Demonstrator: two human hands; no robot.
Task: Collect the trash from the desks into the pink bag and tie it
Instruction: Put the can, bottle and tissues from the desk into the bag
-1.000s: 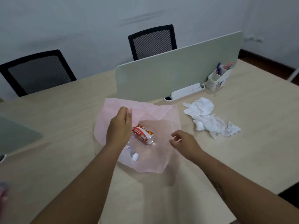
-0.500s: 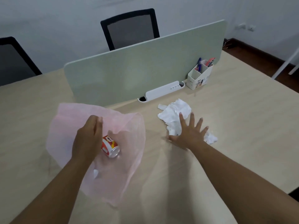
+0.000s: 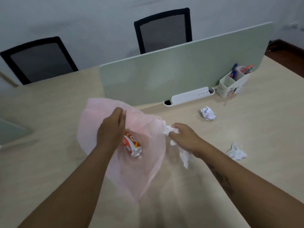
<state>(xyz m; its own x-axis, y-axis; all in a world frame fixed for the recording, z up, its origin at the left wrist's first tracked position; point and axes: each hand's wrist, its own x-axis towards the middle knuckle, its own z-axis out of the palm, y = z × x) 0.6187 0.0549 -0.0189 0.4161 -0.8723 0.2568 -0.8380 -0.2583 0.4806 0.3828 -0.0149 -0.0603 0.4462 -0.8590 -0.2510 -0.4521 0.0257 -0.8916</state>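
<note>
A thin pink bag point(image 3: 144, 168) hangs over the desk, and my left hand point(image 3: 111, 130) pinches its upper rim. Through the plastic shows a red and white can point(image 3: 131, 143) lying inside. My right hand point(image 3: 182, 137) is shut on a wad of white tissue point(image 3: 169, 130) right at the bag's right edge; a strip of the tissue point(image 3: 185, 157) dangles under the wrist. Two more pieces of trash lie on the desk: a crumpled paper ball point(image 3: 208, 112) behind my right hand, and a crumpled tissue point(image 3: 236, 153) to its right.
A pale green divider panel point(image 3: 181, 71) stands across the beige desk point(image 3: 263, 129), with a white power strip point(image 3: 189, 97) at its foot and a white pen holder point(image 3: 232, 84) at the right. Two black mesh chairs point(image 3: 164, 28) stand behind.
My right hand went from flat on the tissue pile to closed on a wad, and carried it left to the bag's edge. The left hand kept hold of the bag.
</note>
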